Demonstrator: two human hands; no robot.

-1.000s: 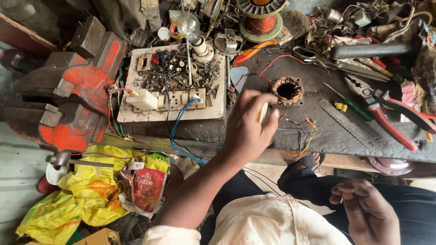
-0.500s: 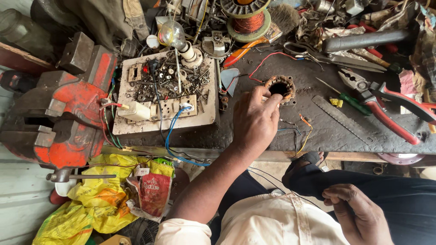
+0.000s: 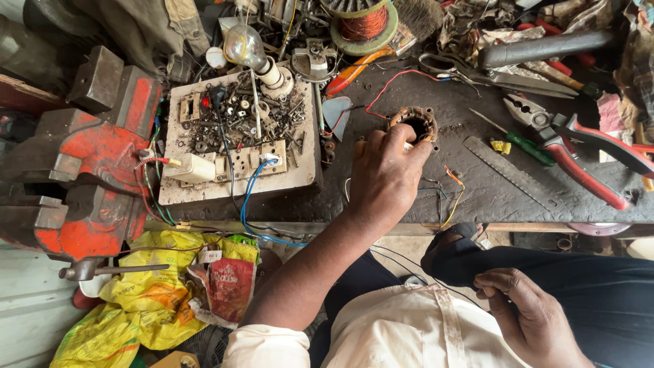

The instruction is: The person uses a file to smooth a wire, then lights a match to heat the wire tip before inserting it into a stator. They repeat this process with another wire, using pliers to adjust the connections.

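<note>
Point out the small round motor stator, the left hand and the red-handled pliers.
Motor stator (image 3: pixel 417 120), head view, far rim.
Left hand (image 3: pixel 383 178), head view, back of hand.
Red-handled pliers (image 3: pixel 587 167), head view, lower handle.

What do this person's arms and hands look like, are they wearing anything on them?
Both hands are bare: no gloves, rings or watch show on the left hand or right hand. The left forearm is uncovered, with a cream shirt sleeve rolled up above the elbow. The right sleeve is out of view.

A dark, grimy workbench (image 3: pixel 490 197) carries a white switchboard panel (image 3: pixel 238 184) at left, a small wound motor stator (image 3: pixel 414 123) in the middle, red-handled pliers (image 3: pixel 579 160) and a green screwdriver (image 3: pixel 524 144) at right, a copper wire spool (image 3: pixel 364 24) far.
</note>
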